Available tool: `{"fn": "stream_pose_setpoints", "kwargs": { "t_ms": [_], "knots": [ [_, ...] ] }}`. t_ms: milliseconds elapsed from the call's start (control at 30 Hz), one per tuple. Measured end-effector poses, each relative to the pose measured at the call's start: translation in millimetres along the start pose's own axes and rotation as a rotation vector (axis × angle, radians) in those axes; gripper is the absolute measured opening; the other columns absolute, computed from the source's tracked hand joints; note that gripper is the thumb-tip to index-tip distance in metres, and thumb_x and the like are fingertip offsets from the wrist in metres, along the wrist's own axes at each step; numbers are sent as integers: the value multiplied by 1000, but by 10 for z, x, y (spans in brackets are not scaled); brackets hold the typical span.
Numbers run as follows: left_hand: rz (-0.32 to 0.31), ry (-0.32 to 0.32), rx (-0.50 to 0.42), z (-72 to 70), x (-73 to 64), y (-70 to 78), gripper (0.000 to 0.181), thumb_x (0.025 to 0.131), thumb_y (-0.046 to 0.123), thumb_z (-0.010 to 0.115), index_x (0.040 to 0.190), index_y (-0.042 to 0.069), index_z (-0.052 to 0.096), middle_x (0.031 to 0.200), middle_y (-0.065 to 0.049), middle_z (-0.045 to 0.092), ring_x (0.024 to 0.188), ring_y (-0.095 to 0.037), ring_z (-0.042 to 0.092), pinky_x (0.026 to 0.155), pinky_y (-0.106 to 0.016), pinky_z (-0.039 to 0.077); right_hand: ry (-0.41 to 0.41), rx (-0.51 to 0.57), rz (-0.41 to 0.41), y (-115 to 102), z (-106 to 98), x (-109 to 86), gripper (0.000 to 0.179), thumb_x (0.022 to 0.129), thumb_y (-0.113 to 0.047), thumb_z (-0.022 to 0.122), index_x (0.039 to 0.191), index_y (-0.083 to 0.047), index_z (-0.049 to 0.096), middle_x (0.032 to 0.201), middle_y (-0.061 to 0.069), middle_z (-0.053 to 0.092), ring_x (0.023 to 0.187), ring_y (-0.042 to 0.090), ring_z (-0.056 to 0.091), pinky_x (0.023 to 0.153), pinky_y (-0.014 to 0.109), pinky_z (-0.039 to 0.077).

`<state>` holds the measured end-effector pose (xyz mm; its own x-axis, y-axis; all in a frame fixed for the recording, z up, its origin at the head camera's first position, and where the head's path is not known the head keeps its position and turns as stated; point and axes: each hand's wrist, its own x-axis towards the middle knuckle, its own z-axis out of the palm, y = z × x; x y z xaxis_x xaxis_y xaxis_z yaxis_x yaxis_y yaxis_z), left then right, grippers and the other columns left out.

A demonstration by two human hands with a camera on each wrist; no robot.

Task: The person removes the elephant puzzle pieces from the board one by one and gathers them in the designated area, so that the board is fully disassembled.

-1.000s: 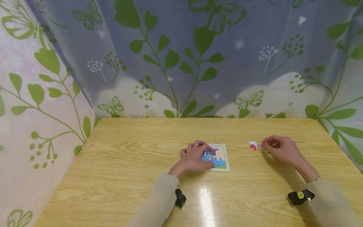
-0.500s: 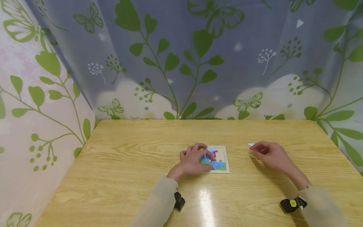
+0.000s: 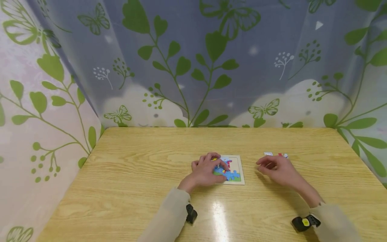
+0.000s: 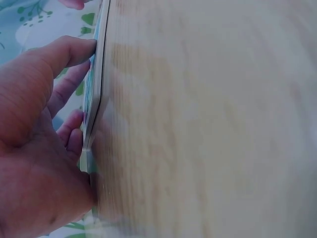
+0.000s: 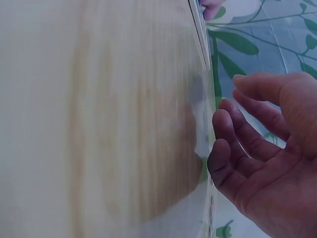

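A square jigsaw puzzle board with a pale frame and a blue cartoon picture lies on the table, its upper right part bare of pieces. My left hand rests over its left side, thumb and fingers bent slightly and touching the board, covering part of the picture. In the left wrist view the thumb presses on the board. To the right, my right hand hovers low over the table with loosely curved fingers. Nothing shows between those fingers. Just behind it lie a whitish puzzle piece and red-and-white pieces, partly hidden.
The wood-grain table reaches back to a curtain printed with leaves and butterflies. A similar patterned cloth hangs at the left. Each wrist wears a black strap.
My right hand has moved left and slightly nearer, from beside the loose pieces to in front of them. The red-and-white pieces show behind it again. My left hand stays on the board.
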<state>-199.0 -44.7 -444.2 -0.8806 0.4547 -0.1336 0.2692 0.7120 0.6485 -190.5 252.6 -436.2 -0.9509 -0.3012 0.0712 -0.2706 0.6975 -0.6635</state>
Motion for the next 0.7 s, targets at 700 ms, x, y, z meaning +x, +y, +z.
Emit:
{"fn": "stream_pose_setpoints", "kwargs": {
  "t_ms": [700],
  "knots": [
    [-9,-8,9,-14,2,6,18,92,42,70,109,36,67,156,6,37,141,-31,33,106,-60,19,-135,74,-103,-209,199,131,14,94,-15,73,107,-10,74,89,-1,70,77,6,62,67,24,51]
  ]
}}
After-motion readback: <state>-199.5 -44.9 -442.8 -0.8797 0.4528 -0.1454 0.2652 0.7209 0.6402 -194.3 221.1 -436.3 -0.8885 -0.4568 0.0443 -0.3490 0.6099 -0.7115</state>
